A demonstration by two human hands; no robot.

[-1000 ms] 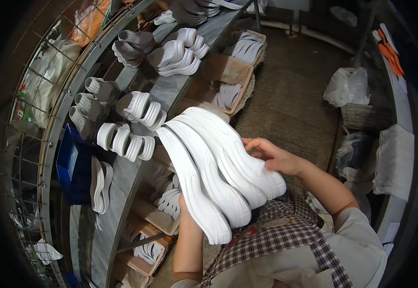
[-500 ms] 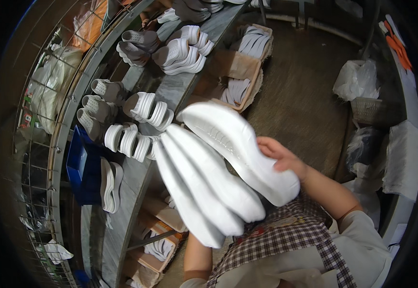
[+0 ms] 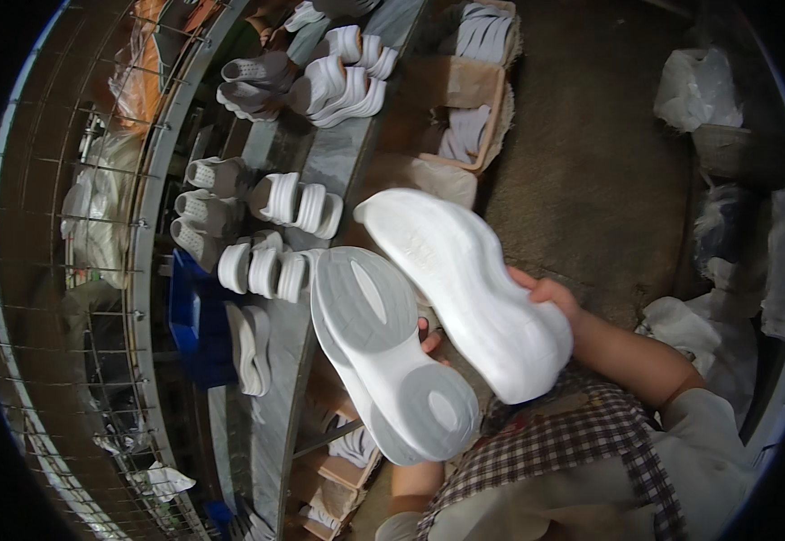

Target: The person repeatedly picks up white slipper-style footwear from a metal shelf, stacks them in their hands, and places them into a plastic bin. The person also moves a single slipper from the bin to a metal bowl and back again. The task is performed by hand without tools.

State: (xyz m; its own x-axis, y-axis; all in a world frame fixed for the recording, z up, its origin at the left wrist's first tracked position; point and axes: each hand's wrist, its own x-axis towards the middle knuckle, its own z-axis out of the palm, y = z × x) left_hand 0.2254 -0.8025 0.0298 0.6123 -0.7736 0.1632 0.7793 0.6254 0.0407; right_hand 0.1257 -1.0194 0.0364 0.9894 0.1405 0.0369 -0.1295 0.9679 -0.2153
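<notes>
My right hand [image 3: 552,299] grips the outer edge of a thick white shoe sole [image 3: 483,298], its wavy side wall turned up; whether more than one sole is in that grip I cannot tell. Close beside it, my left hand [image 3: 429,340] holds a small stack of white soles. The top one is a grey-bottomed shoe sole [image 3: 376,347] with its underside facing me, grey pads at both ends and pale ovals in them. Only the fingertips of the left hand show past the stack's inner edge; the rest is hidden underneath.
Left of me runs a grey metal bench [image 3: 271,433] carrying stacked white soles [image 3: 298,206] and grey-lined soles [image 3: 208,212]. A blue bin [image 3: 199,334] stands by a wire mesh rack [image 3: 59,316]. Lined crates [image 3: 465,81] of soles sit beyond the bench. White bags [image 3: 699,90] lie at right.
The soles in my left hand have turned from edge-on to underside up. The right-hand sole has tilted to show its side wall. The view has shifted slightly.
</notes>
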